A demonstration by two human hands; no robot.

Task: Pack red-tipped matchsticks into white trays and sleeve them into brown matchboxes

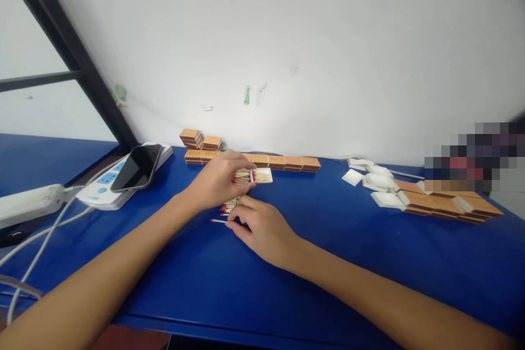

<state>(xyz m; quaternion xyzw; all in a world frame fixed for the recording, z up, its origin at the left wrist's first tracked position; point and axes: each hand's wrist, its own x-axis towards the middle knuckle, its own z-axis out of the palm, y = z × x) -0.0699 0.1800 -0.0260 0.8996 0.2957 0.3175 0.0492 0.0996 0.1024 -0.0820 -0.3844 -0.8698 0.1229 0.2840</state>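
Observation:
My left hand (pixel 221 178) is closed around a white matchbox tray (pixel 262 171), thumb and fingers on its opposite long sides. Red-headed matches (pixel 241 176) lie in the tray, and a white divider or edge crosses its middle. Close in front, a loose heap of matches (pixel 228 207) rests on the blue table (pixel 328 240), partly hidden by my right hand (pixel 264 227). The fingertips of that hand pinch the plain end of a single match (pixel 219 221), whose red head points left.
Along the wall stands a row of orange matchboxes (pixel 285 163), with shorter stacks (pixel 191 138) behind its left end. To the right lie white empty trays (pixel 377 180) and stacked matchboxes (pixel 443 202). A phone (pixel 137 167) sits on a power strip (pixel 106 191) at left, among white cables (pixel 49 229).

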